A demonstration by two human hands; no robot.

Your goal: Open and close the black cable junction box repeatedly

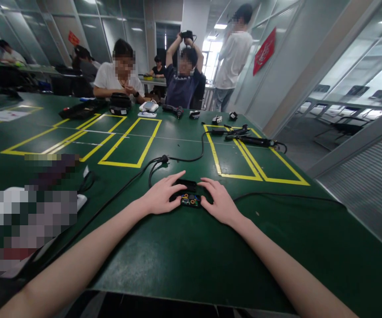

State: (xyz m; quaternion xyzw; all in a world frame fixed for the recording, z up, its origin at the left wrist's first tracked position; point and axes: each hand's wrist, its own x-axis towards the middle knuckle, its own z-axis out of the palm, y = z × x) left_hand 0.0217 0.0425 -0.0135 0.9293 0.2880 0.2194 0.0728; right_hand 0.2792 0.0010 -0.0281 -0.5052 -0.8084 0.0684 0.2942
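An opened black power adapter lies on the green table between my hands. Its near half shows a circuit board (pixel 191 200) with copper-coloured coils, and the dark other half of the case (pixel 187 183) sits just behind it. My left hand (pixel 164 194) grips the left end, thumb beside the board, other fingers reaching over the back part. At the right end, my right hand (pixel 220 202) has its thumb against the board's edge and its fingertips by the back half. Black cables (pixel 151 170) run near both hands; their joins to the adapter are hidden.
Yellow tape rectangles (pixel 140 166) mark the table (pixel 138 265). Farther back lie a power drill (pixel 173 110), a white device (pixel 149 106) and a black tool bundle (pixel 257 140). Blurred items (pixel 38 225) lie left. Two people sit opposite; another stands behind.
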